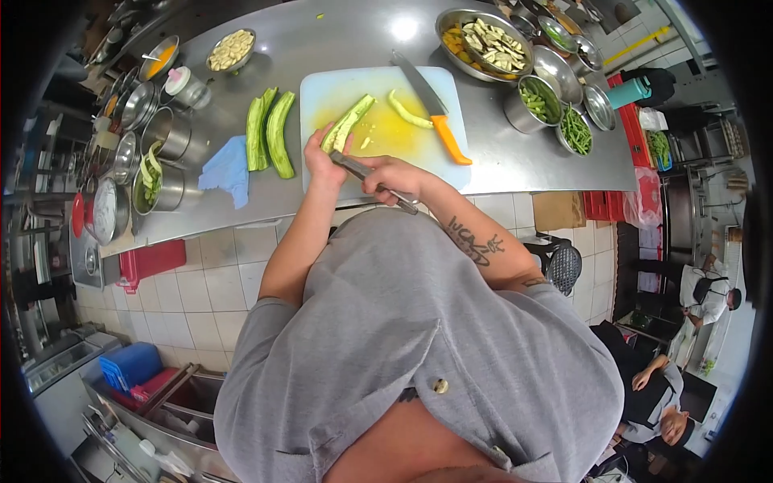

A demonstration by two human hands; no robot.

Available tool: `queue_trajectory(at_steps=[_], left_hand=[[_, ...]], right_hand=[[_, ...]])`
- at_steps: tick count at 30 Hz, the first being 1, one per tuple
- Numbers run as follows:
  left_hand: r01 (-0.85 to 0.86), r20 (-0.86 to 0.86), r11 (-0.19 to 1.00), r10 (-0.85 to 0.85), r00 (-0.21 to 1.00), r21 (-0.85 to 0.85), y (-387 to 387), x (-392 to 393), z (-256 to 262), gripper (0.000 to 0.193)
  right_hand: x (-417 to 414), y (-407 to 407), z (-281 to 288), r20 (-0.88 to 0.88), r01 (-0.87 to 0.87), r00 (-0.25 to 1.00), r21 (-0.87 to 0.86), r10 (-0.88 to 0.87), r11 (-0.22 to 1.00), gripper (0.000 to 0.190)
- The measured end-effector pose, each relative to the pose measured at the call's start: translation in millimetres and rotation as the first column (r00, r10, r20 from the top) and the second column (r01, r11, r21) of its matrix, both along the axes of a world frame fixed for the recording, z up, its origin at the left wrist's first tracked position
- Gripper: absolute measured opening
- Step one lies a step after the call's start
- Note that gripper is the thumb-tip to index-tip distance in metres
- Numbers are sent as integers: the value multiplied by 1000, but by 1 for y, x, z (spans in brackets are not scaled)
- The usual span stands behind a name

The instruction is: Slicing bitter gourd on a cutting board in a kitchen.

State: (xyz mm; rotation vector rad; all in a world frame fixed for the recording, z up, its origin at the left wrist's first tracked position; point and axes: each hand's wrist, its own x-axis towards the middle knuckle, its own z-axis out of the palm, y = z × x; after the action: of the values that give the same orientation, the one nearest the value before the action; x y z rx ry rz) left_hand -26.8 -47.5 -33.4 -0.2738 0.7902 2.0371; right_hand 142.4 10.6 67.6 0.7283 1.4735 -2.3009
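My left hand (326, 157) holds a halved, partly peeled green vegetable (350, 124), a cucumber or zucchini, tilted over the white cutting board (380, 77). Its pale, seedy cut face shows. In my right hand (392, 176) is a metal utensil (357, 167) that looks like tongs, one end against the near end of that half. A curved pale green strip (406, 111) lies on the yellow-stained board. Beside it rests a chef's knife (430, 96) with an orange handle, blade pointing away. Left of the board are peeled green pieces (279, 136) and a blue cloth (226, 172).
The steel table (356, 36) carries a bowl of cut eggplant (495, 45), a pot of green pieces (537, 102) and a bowl of green beans (575, 130) at right. At left stand a bowl of pale slices (232, 50) and a pot of peelings (158, 187). Two people (658, 386) are at right.
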Motion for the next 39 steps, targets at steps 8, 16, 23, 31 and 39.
queue_trajectory(at_steps=[8, 16, 23, 31, 39], left_hand=[[-9, 14, 999, 10, 1000, -53, 9, -7, 3, 26], [37, -44, 999, -39, 998, -30, 9, -12, -8, 26], [101, 86, 994, -98, 992, -40, 7, -13, -5, 31], [67, 125, 997, -62, 990, -37, 7, -10, 11, 26], [72, -24, 992, -75, 997, -100, 8, -11, -2, 29]], right_hand=[[-16, 63, -12, 42, 531, 847, -37, -530, 846, 31], [-73, 52, -18, 177, 137, 956, 432, -233, 892, 39], [-58, 46, -5, 237, -151, 965, 150, 113, 977, 41], [-58, 33, 3, 197, -106, 980, 330, 42, 938, 58], [-58, 33, -5, 170, -5, 982, 446, -79, 895, 35]])
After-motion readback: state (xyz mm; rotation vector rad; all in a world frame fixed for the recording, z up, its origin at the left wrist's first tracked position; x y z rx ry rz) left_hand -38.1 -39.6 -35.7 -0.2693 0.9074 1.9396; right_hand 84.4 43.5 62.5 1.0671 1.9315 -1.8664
